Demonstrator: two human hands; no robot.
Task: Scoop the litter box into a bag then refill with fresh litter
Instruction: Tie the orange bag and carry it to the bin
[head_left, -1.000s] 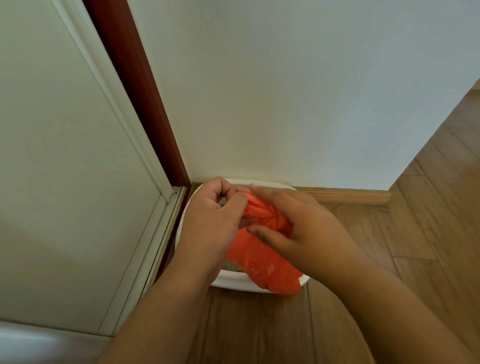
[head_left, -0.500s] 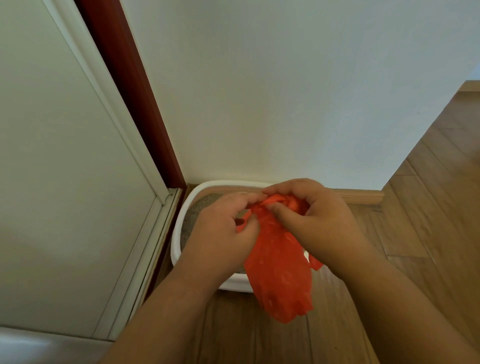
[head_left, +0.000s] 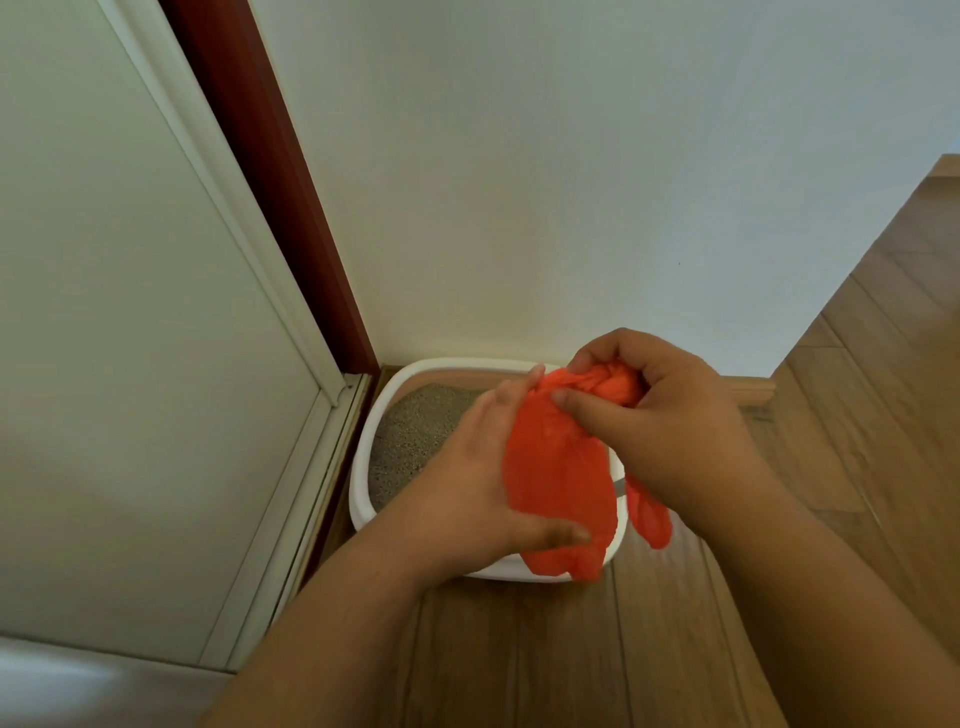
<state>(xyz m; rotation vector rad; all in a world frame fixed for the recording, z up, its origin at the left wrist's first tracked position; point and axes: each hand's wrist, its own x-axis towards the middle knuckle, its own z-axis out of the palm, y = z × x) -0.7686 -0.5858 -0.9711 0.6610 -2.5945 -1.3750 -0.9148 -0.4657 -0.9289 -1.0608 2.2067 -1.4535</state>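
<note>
Here both hands, left hand (head_left: 480, 483) and right hand (head_left: 660, 415), grip the orange bag (head_left: 558, 483); litter box (head_left: 363, 467) holds grey litter (head_left: 415, 431).

both hands (head_left: 470, 483) and the orange bag (head_left: 558, 478) hide most of the litter box (head_left: 363, 467); the bag's contents cannot be seen, and both forearms run off the bottom edge.

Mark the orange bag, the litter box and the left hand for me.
orange bag (head_left: 558, 478): head view, on its crumpled middle.
litter box (head_left: 363, 462): head view, on its white left rim.
left hand (head_left: 467, 488): head view, on the back of the hand.
</note>
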